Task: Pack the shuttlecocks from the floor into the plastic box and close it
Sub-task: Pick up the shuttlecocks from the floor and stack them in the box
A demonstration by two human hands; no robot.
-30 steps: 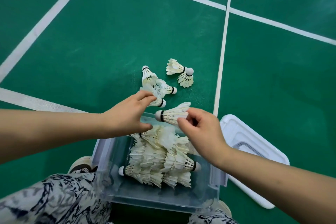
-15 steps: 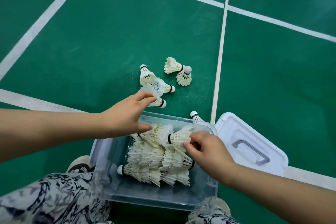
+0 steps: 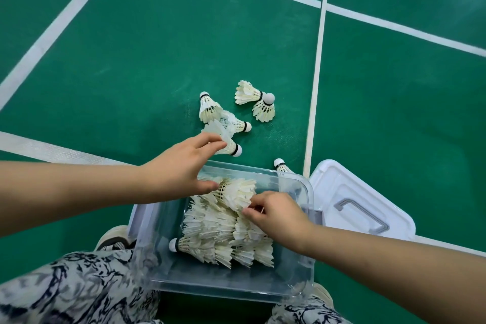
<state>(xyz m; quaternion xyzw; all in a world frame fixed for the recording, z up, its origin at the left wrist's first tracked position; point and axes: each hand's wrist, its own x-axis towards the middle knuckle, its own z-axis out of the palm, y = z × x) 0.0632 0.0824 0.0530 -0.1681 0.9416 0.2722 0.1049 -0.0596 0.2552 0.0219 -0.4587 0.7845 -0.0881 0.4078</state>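
Observation:
The clear plastic box stands open on the green floor between my knees, holding a pile of several white shuttlecocks. My right hand is inside the box and pinches the feathers of the topmost shuttlecock, which lies on the pile. My left hand hovers over the box's far left rim, fingers stretched out and touching the feathers of a floor shuttlecock. More shuttlecocks lie beyond: two next to that one, a pair, and one behind the box's far rim.
The white lid with a grey handle lies flat on the floor right of the box. White court lines cross the green floor. My patterned trouser knees and a shoe border the box.
My right hand has brought its shuttlecock from above the far rim down into the box and laid it on the pile. My left hand has hardly moved.

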